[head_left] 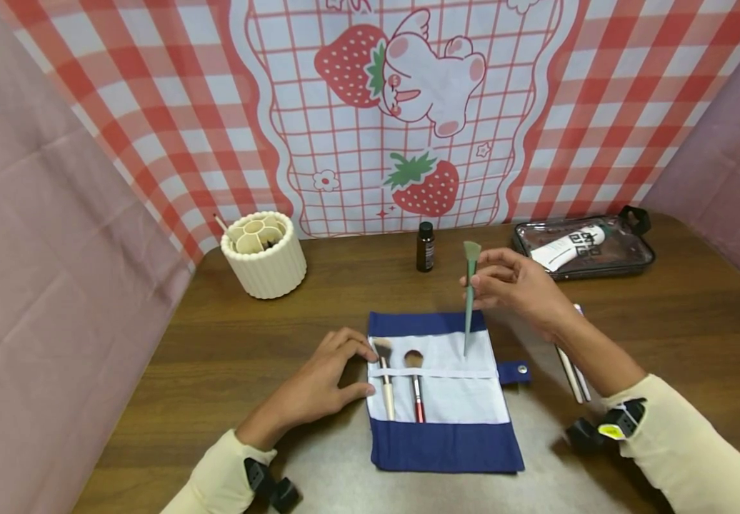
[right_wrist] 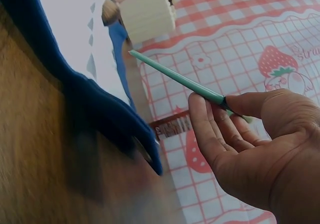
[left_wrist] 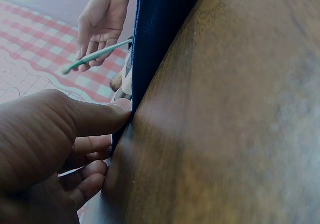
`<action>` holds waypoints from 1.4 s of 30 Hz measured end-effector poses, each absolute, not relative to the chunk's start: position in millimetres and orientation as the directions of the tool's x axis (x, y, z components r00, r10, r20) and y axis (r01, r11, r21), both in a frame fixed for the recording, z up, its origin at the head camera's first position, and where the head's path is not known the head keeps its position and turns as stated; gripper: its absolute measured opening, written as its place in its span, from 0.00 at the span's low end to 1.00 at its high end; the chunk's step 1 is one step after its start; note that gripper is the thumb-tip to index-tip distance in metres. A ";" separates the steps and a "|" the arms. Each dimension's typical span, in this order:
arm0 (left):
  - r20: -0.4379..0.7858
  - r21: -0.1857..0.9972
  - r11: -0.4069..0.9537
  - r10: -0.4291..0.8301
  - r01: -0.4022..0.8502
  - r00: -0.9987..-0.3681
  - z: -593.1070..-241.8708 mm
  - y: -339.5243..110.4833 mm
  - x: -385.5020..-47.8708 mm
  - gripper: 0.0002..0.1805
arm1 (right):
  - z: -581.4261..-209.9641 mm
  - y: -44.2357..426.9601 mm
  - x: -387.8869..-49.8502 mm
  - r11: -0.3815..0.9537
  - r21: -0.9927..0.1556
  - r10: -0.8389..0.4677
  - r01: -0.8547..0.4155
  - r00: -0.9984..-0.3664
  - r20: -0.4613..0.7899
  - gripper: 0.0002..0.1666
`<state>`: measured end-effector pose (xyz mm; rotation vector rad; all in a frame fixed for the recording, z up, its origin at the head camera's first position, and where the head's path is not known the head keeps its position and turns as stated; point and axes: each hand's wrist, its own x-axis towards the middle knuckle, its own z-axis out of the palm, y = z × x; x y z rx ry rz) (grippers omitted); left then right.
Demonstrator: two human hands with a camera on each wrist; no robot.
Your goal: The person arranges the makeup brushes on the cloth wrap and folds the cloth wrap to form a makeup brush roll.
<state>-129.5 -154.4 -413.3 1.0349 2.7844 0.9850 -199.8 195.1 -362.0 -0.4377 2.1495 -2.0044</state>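
Observation:
A green makeup brush (head_left: 469,300) is pinched between thumb and fingers of my right hand (head_left: 514,285), bristles up, its thin handle end pointing down over the brush roll. In the right wrist view the green brush (right_wrist: 175,76) slants across the fingertips. The navy and white brush roll (head_left: 447,450) lies unfolded on the table. Two brushes sit under its white strap: one with a pale handle (head_left: 388,400), one with a red handle (head_left: 418,407). My left hand (head_left: 318,378) rests at the roll's left edge, thumb and fingers spread apart and touching it.
A cream ribbed holder (head_left: 267,268) stands at the back left. Behind the roll is a small dark bottle (head_left: 425,248). At the back right lies a clear pouch (head_left: 621,260) with a white tube (head_left: 566,248). Slim brush-like sticks (head_left: 569,375) lie beneath the right forearm.

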 end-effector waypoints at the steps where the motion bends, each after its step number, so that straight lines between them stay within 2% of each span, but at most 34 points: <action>1: 0.198 0.565 0.583 0.591 0.584 -0.782 -413.2 -154.5 -129.5 0.20 | -362.9 192.8 -200.1 0.057 -0.994 -0.321 -0.091 -0.944 0.068 0.25; 13: 0.197 0.566 0.580 0.595 0.586 -0.779 -412.4 -154.9 -129.5 0.20 | -374.1 166.3 -199.9 -0.052 -0.998 -0.333 -0.041 -0.941 0.056 0.25; 29: 0.202 0.566 0.576 0.597 0.590 -0.777 -414.8 -154.7 -129.6 0.20 | -389.3 151.6 -196.6 -0.071 -0.997 -0.379 0.022 -0.925 0.006 0.24; 42: 0.206 0.568 0.574 0.595 0.590 -0.777 -415.4 -154.4 -129.1 0.20 | -395.1 147.0 -189.5 -0.027 -0.995 -0.423 0.094 -0.903 -0.073 0.33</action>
